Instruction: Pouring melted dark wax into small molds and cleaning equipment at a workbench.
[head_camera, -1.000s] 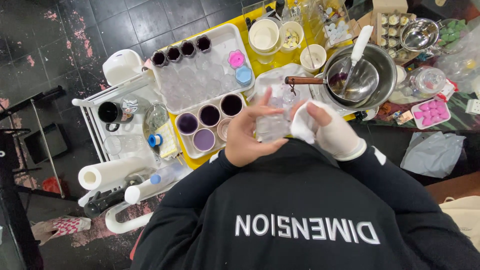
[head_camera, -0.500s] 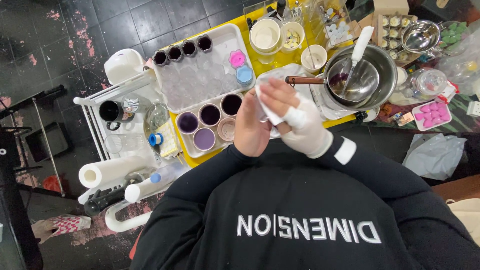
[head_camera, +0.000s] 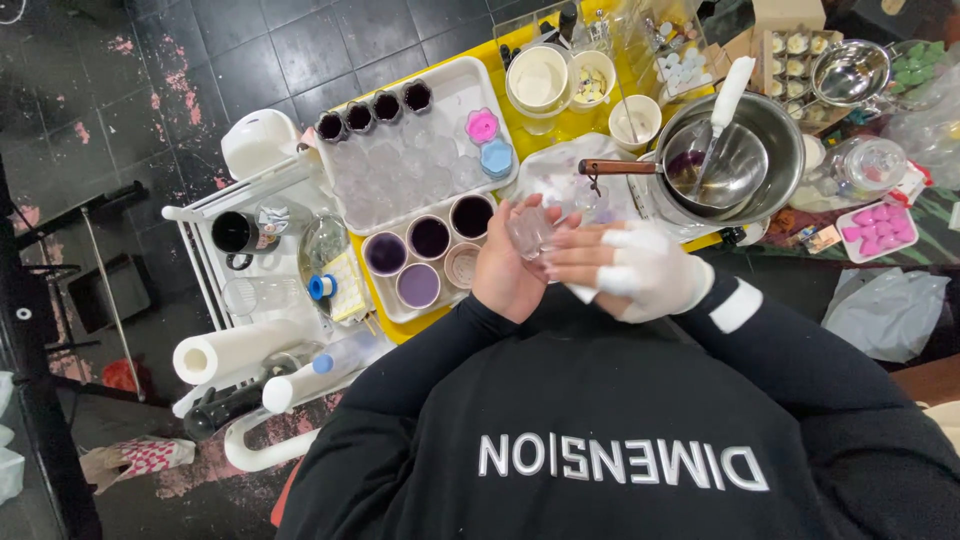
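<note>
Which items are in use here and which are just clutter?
In use: left hand, right hand, small clear cup held between them.
Lying about: white tray, steel bowl, paper roll, pink mould, white cup.

We count two hands at work — the left hand (head_camera: 505, 270) bare, the right hand (head_camera: 640, 268) wrapped in white — sharing one small clear glass (head_camera: 528, 232). On the yellow surface (head_camera: 575, 125) we see two white trays (head_camera: 440, 85): four dark cups (head_camera: 372, 111) along the far one, five cups of purple liquid (head_camera: 430, 238) in the near one. Two flower-shaped moulds (head_camera: 482, 125) — one pink, one blue. One steel bowl (head_camera: 775, 135), two paper towel rolls (head_camera: 232, 350)
</note>
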